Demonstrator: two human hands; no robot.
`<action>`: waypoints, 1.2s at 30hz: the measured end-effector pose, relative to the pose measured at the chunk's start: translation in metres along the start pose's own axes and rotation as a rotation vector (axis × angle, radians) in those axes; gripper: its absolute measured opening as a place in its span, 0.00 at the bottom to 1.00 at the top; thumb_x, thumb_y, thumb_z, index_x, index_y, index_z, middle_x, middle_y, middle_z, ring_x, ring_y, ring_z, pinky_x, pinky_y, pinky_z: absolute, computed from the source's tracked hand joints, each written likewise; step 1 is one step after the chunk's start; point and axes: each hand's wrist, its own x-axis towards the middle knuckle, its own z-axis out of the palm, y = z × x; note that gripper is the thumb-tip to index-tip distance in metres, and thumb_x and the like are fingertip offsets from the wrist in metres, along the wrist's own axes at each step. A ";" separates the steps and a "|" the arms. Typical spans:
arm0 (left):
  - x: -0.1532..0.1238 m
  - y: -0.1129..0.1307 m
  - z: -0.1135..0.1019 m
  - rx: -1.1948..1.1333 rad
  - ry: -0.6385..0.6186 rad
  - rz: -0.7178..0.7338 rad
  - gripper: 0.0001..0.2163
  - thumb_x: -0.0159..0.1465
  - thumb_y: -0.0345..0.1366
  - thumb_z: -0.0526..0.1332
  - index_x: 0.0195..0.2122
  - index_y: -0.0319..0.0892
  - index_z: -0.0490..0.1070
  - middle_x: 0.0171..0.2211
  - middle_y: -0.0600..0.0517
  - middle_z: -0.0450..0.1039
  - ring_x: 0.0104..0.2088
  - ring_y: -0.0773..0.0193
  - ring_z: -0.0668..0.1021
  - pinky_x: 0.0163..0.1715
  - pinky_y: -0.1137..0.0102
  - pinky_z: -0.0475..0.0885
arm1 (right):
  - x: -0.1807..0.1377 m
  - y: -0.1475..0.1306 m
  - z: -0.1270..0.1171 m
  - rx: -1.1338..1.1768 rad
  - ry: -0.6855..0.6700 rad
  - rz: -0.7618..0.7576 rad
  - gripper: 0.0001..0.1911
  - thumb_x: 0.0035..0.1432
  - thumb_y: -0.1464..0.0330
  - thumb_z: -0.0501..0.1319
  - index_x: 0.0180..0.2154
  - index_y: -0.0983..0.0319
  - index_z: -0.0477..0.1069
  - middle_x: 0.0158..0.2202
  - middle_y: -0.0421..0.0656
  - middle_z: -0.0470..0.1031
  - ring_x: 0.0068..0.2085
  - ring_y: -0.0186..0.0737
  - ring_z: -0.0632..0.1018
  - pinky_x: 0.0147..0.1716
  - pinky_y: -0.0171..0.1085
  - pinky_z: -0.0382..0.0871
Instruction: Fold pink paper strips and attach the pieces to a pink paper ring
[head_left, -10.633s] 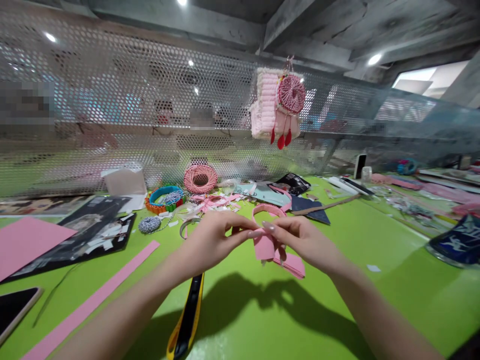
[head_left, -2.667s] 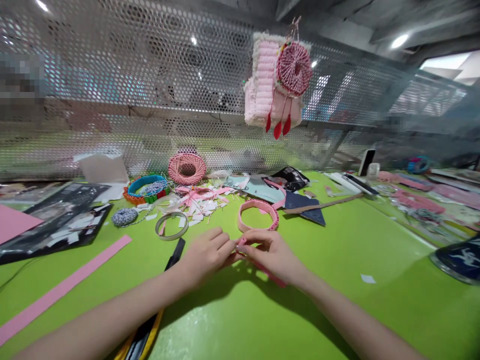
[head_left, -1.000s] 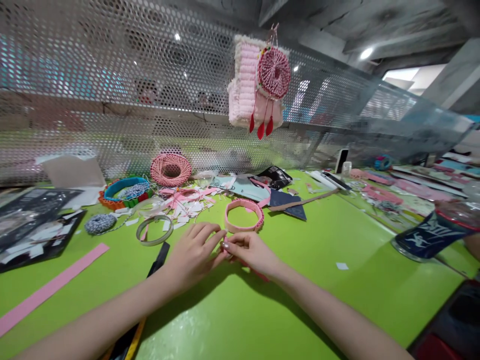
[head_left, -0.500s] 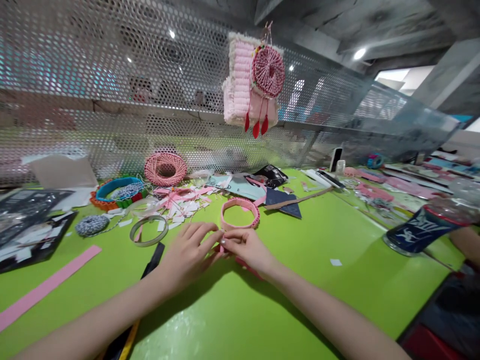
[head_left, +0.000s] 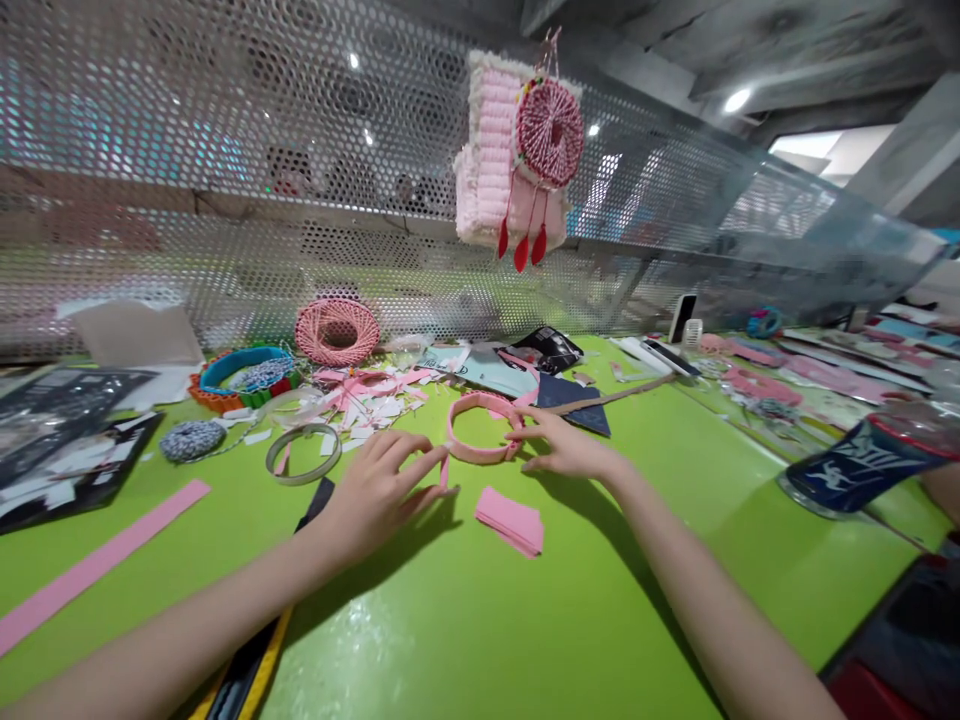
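Observation:
Between the thumb and fingers of my left hand (head_left: 394,485) is a small folded pink strip (head_left: 444,470), held upright just above the table. My right hand (head_left: 566,445) reaches to the right side of a pink ring (head_left: 480,455), its fingertips at the rim and its thumb apart from the fingers. The ring lies flat, with small pink folds along its right side. In front of it rests a short stack of pink strips (head_left: 510,520) on the green table (head_left: 450,640).
A grey-green tape ring (head_left: 303,478), a yarn coil (head_left: 192,440) and a long pink strip (head_left: 105,562) lie left. Pink and white scraps (head_left: 375,405) are spread behind. A bottle (head_left: 832,465) stands right. A perforated metal screen (head_left: 247,240) rises at the back.
My right hand has left the left hand and moved right to the pink ring. The stack of pink strips now shows on the table. My left hand keeps the small strip.

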 end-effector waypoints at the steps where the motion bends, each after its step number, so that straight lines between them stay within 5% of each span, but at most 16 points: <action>1: -0.001 0.000 0.001 0.002 0.000 0.003 0.13 0.63 0.37 0.61 0.48 0.40 0.70 0.39 0.45 0.75 0.38 0.56 0.75 0.37 0.62 0.72 | 0.002 0.001 0.004 -0.023 0.004 -0.021 0.18 0.42 0.75 0.70 0.39 0.60 0.79 0.62 0.50 0.60 0.63 0.61 0.58 0.61 0.58 0.45; 5: -0.001 -0.002 0.001 0.003 0.016 0.000 0.12 0.63 0.37 0.61 0.47 0.40 0.71 0.38 0.45 0.75 0.38 0.56 0.75 0.37 0.62 0.72 | 0.009 -0.004 0.017 -0.042 -0.008 -0.095 0.04 0.49 0.73 0.67 0.31 0.61 0.78 0.55 0.50 0.70 0.58 0.55 0.65 0.57 0.54 0.53; 10: 0.004 -0.001 -0.005 -0.031 0.036 -0.003 0.12 0.62 0.38 0.62 0.45 0.40 0.73 0.37 0.45 0.75 0.37 0.56 0.75 0.35 0.63 0.72 | 0.005 -0.025 0.018 0.055 -0.060 -0.113 0.05 0.55 0.69 0.63 0.35 0.63 0.77 0.36 0.47 0.77 0.37 0.44 0.75 0.38 0.44 0.67; 18: 0.021 0.003 -0.035 -0.060 0.088 0.034 0.13 0.62 0.36 0.63 0.49 0.44 0.70 0.40 0.47 0.74 0.41 0.58 0.73 0.40 0.63 0.70 | -0.001 -0.064 0.024 0.281 -0.071 -0.160 0.18 0.61 0.58 0.57 0.46 0.62 0.74 0.36 0.45 0.76 0.33 0.38 0.75 0.31 0.38 0.68; 25: 0.026 0.008 -0.047 -0.055 0.144 0.008 0.13 0.63 0.39 0.62 0.47 0.43 0.71 0.35 0.50 0.71 0.36 0.60 0.71 0.36 0.65 0.68 | -0.012 -0.091 0.037 0.298 0.043 -0.246 0.14 0.62 0.59 0.58 0.44 0.58 0.76 0.39 0.44 0.79 0.38 0.42 0.76 0.36 0.40 0.69; 36: 0.023 0.010 -0.047 -0.075 0.094 0.002 0.13 0.62 0.40 0.62 0.47 0.43 0.71 0.33 0.50 0.68 0.33 0.60 0.70 0.33 0.65 0.67 | -0.023 -0.096 0.041 0.265 0.078 -0.345 0.13 0.64 0.63 0.56 0.46 0.58 0.74 0.40 0.42 0.79 0.38 0.38 0.77 0.36 0.35 0.70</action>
